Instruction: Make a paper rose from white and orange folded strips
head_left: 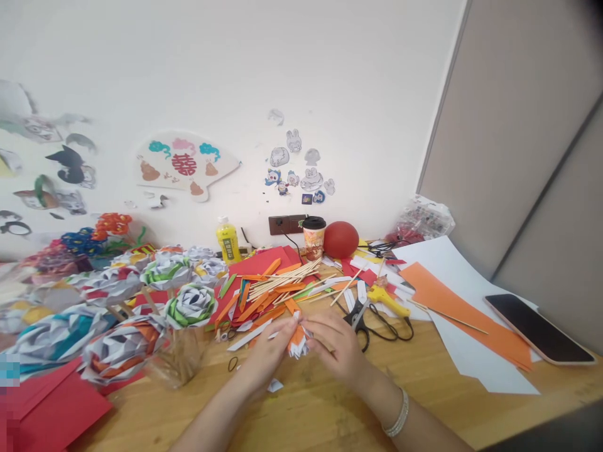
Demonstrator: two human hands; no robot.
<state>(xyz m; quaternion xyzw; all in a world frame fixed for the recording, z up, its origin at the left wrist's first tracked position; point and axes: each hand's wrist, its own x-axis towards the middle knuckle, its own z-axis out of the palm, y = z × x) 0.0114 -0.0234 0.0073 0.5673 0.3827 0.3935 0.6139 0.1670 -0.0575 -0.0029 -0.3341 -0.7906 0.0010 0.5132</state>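
Between my two hands, just above the wooden table (301,414), is a small folded paper flower (298,344) in white and orange. My left hand (269,351) pinches its left side, fingers closed. From the right, the closed fingers of my right hand (335,345) grip its other side; a bracelet circles that wrist. Part of the flower is hidden behind the fingers. Beyond the hands lie folded orange paper strips (264,304) and a bundle of thin wooden sticks (285,281). Black-handled scissors (358,317) rest close to my right hand.
A yellow glue gun (389,301) with its cord lies right of the scissors. Finished paper flowers (191,306) crowd the left, some in a clear cup (176,361). A lidded cup (314,238), yellow bottle (228,242) and red balloon (341,240) stand behind. A phone (539,329) lies right.
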